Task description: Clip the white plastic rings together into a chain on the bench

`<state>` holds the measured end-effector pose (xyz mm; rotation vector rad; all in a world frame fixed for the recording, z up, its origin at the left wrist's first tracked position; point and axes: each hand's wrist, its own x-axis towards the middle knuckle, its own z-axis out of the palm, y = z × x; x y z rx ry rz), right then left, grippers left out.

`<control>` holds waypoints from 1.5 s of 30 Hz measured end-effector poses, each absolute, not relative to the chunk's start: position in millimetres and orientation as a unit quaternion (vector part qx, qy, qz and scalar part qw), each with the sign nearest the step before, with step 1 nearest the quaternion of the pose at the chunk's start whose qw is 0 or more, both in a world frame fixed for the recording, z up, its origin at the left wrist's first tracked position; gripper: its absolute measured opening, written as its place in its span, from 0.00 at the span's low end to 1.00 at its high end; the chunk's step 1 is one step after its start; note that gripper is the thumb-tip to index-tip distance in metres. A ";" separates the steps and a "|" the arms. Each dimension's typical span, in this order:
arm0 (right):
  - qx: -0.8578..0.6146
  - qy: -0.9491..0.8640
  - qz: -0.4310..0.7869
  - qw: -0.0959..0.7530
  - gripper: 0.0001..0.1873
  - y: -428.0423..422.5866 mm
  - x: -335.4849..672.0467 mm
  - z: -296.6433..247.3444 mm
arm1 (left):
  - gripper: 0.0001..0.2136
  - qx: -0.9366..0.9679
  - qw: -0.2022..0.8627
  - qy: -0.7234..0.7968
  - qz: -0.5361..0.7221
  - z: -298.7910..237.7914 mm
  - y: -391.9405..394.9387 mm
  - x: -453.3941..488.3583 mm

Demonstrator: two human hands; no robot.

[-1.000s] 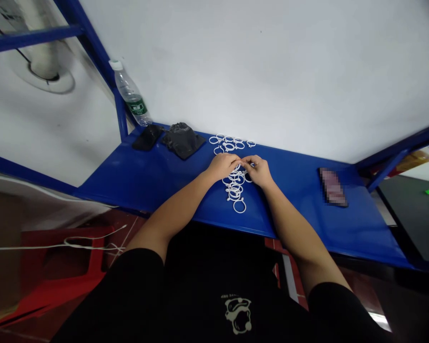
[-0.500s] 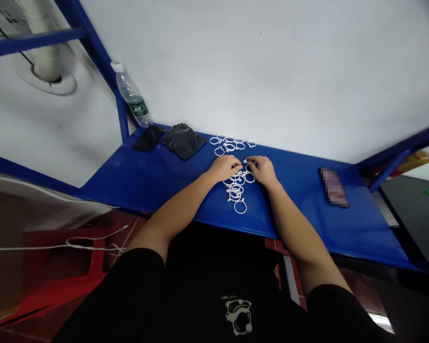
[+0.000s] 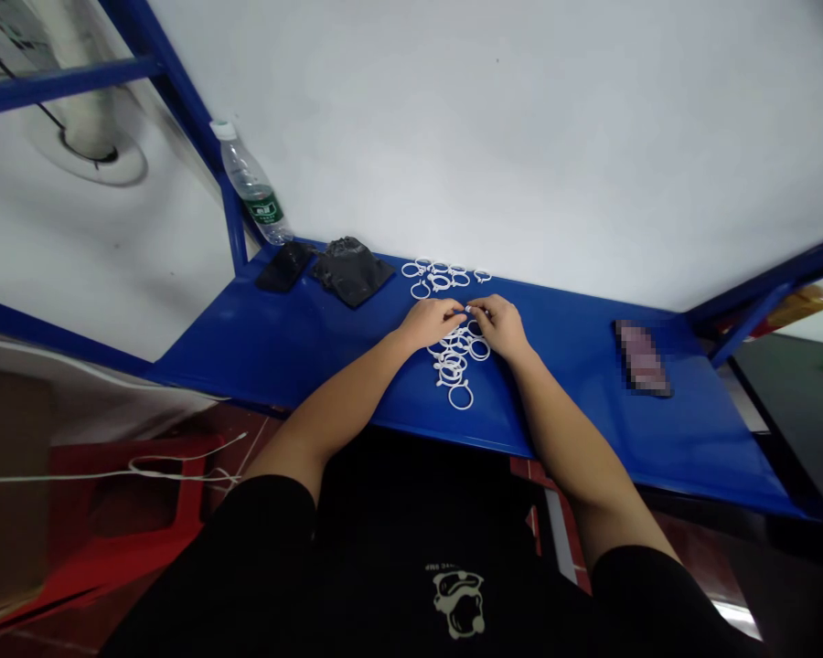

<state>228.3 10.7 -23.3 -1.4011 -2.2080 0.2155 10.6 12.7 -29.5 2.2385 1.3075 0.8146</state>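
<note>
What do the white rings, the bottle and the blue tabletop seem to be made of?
White rings: probably smooth plastic, going by their even color and thin, molded-looking shape. Bottle: most likely clear, glossy plastic, since it is see-through. Blue tabletop: perhaps painted metal, given its uniform sheen; the core is unclear.

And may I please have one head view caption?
Left hand and right hand close together among knobbed white rings on a blue tabletop.
</note>
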 end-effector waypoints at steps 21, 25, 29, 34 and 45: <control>-0.464 -0.811 0.109 0.339 0.12 5.1 222.8 -27.3 | 0.13 0.863 0.047 0.412 0.288 -32.0 14.0 9.0; -0.459 -0.816 0.104 0.336 0.13 5.9 223.8 -28.1 | 0.13 0.865 0.046 0.412 0.285 -30.8 12.5 9.4; -0.465 -0.814 0.083 0.336 0.14 5.3 223.0 -28.2 | 0.13 0.854 0.078 0.413 0.308 -32.6 13.1 11.1; -0.510 -0.804 0.046 0.303 0.11 6.9 223.1 -30.0 | 0.07 0.827 0.134 0.417 0.353 -37.0 20.2 8.7; -0.507 -0.820 0.071 0.256 0.13 10.8 223.0 -34.1 | 0.29 0.716 0.154 0.617 0.287 -33.8 34.8 -16.4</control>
